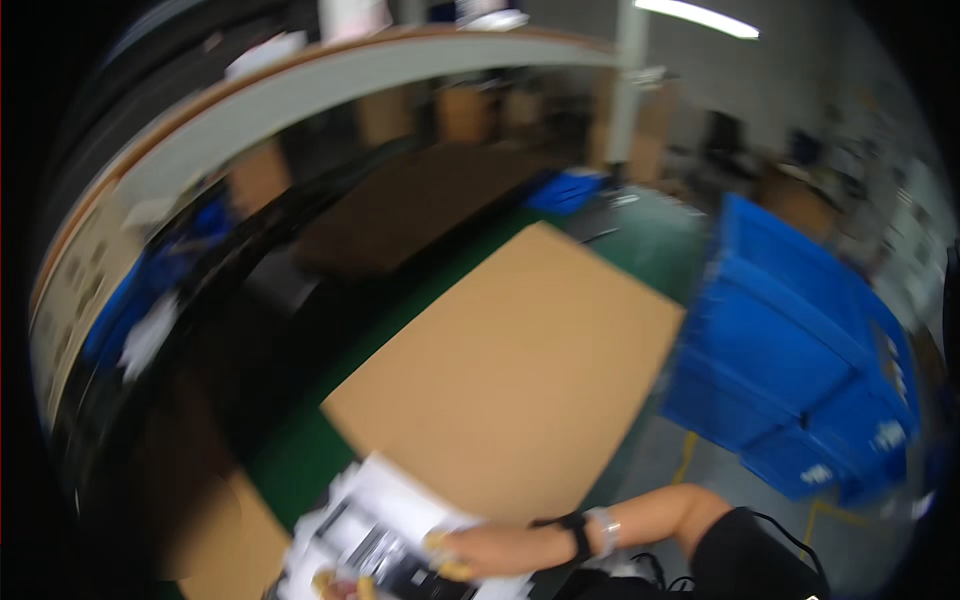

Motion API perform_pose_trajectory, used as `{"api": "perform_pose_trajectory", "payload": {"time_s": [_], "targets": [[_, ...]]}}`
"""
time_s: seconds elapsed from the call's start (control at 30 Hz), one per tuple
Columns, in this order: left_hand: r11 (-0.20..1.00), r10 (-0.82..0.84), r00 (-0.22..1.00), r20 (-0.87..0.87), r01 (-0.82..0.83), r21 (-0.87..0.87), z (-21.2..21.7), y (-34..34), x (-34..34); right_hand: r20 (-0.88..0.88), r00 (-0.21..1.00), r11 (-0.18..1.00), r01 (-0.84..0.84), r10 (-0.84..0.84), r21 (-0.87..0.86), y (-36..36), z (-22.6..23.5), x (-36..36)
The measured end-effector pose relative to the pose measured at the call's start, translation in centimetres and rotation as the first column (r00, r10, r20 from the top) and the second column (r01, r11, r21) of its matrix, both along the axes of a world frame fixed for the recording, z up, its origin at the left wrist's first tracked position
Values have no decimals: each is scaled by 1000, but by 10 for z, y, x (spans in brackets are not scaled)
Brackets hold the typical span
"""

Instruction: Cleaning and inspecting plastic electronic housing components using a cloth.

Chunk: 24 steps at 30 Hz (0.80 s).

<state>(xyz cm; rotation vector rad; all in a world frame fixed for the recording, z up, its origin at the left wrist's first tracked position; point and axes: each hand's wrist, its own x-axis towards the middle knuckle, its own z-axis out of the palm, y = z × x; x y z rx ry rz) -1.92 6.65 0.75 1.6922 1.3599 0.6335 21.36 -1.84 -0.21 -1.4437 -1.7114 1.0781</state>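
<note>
A stack of white sheets printed with dark pictures is in front of me at the lower edge, its edges uneven. My right hand reaches in from the right and grips the stack's right part, with yellow covers on the fingertips. At the lower edge, my left hand shows only fingers, also with yellow tips, curled onto the sheets. Most of that hand is out of the picture. Just beyond the stack lies a large flat brown cardboard sheet on a green table surface. Motion blurs the fingers and the print.
Blue plastic crates stand to the right of the table. A dark brown board and a blue item lie farther back. Another piece of cardboard is at the lower left. A pale post rises behind the table.
</note>
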Motion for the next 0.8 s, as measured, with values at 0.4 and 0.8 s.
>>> {"api": "perform_pose_trajectory", "payload": {"time_s": [0.4,0.8], "targets": [[964,190,959,212,-142,-224,13,10,21,-79,995,989,-53,64,136,3,-45,6],[995,-67,747,662,100,-12,107,-60,0,310,948,967,-138,66,216,5,-32,-10]]}}
